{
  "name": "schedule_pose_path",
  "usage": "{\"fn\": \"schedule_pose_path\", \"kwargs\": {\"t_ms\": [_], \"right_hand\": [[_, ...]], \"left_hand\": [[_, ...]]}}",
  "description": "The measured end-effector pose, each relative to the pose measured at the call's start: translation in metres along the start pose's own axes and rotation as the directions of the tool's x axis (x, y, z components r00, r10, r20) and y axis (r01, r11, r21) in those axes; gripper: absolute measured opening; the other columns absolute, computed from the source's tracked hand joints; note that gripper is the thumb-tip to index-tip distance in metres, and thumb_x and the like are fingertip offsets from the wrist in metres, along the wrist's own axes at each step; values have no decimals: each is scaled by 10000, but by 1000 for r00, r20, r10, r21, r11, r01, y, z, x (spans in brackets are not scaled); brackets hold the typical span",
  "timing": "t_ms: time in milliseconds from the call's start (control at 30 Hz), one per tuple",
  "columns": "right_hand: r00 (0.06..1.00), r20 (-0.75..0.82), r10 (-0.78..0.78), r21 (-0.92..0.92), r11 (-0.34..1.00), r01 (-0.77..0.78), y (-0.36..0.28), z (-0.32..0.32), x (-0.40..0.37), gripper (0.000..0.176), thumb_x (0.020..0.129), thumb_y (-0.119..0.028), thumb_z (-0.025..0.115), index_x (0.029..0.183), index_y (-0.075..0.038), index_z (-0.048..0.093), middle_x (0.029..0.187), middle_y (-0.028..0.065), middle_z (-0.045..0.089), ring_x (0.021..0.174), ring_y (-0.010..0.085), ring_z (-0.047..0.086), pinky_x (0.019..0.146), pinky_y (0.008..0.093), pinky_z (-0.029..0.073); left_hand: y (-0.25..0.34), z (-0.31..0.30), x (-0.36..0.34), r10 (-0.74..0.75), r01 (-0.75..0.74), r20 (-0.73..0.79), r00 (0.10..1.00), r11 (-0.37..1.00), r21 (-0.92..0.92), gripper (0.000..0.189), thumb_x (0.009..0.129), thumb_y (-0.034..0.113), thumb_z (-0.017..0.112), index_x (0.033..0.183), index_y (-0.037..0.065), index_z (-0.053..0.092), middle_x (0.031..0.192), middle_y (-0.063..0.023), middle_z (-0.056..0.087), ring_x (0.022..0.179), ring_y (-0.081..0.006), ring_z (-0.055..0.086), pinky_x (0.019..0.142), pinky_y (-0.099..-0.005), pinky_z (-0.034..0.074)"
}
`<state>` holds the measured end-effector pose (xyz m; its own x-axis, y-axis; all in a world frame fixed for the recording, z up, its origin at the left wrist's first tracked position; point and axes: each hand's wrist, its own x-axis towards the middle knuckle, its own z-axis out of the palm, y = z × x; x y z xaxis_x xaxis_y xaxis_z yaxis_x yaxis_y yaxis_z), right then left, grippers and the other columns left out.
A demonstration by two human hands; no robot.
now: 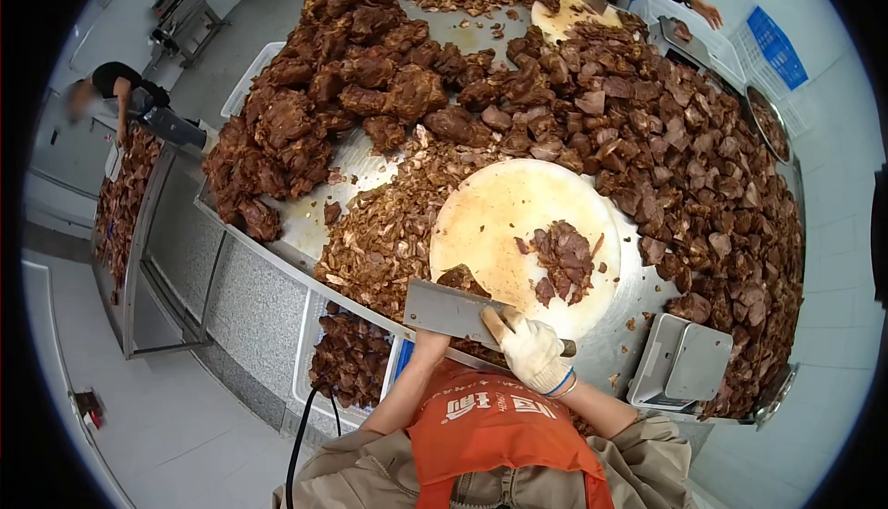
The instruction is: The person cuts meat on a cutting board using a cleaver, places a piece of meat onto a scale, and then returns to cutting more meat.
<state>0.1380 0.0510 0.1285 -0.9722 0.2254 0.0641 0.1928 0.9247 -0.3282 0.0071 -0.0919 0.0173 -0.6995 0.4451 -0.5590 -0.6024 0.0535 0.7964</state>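
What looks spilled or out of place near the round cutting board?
Small meat scraps lie strewn on the steel table off the cutting board, beside the right hand gripping the cleaver. Otherwise nothing stands out.

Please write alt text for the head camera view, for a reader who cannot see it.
A gloved right hand grips a cleaver at the near edge of a round cutting board bearing a small heap of chopped meat. Piles of brown meat cover the steel table around it; the left hand is hidden behind the blade.
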Motion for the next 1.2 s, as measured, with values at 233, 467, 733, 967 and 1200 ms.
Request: {"fn": "schedule_pose_path", "kwargs": {"t_ms": [233, 467, 733, 967, 1200], "right_hand": [[990, -90, -105, -23, 994, 104, -19, -6, 33, 508, 784, -94, 575, 1282, -178, 519, 1058, 106, 573, 720, 269, 636, 576, 393, 527], [992, 2, -123, 22, 992, 123, -42, 2, 68, 488, 805, -105, 579, 1281, -199, 521, 1060, 124, 559, 705, 292, 642, 556, 407, 523], [980, 74, 185, 20, 982, -187, 22, 58, 100, 373, 863, -38, 497, 1231, -90, 531, 1028, 167, 559, 689, 370, 605, 590, 458, 516], [773, 474, 422, 672, 394, -627, -40, 72, 126, 200, 918, -36, 466, 1057, 16, 600, 1022, 112, 637, 861, 136, 613, 688, 280, 498], [796, 469, 383, 808, -549, -213, -55, 47, 112, 298, 993, -166, 507, 1270, -61, 539, 1125, 63, 639, 1009, 161, 616, 853, 327, 533]], "left_hand": [[42, -15, -24, 316, -322, 65, 947, 935, 149, 366, 797, 36, 710, 1143, 4, 592, 1084, -77, 645, 1016, -194, 611, 890, -335, 494], [52, -56, -14, 503, -499, 68, 862, 816, 293, 472, 747, -19, 730, 1177, 18, 538, 1108, -77, 616, 1005, -179, 608, 874, -322, 492], [107, -91, -24, 516, -512, 59, 855, 819, 260, 516, 677, -63, 624, 1112, 74, 384, 1136, -97, 470, 1059, -158, 508, 934, -290, 422], [121, -82, -10, 644, -706, 296, 706, 671, 224, 553, 638, -21, 652, 1110, 63, 375, 1410, -231, 424, 1304, -356, 417, 1066, -426, 336], [150, -42, -27, 654, -873, 605, 454, 193, 447, 512, 715, 260, 777, 1130, 52, 561, 1383, -205, 466, 1274, -403, 436, 1047, -488, 308]]}}
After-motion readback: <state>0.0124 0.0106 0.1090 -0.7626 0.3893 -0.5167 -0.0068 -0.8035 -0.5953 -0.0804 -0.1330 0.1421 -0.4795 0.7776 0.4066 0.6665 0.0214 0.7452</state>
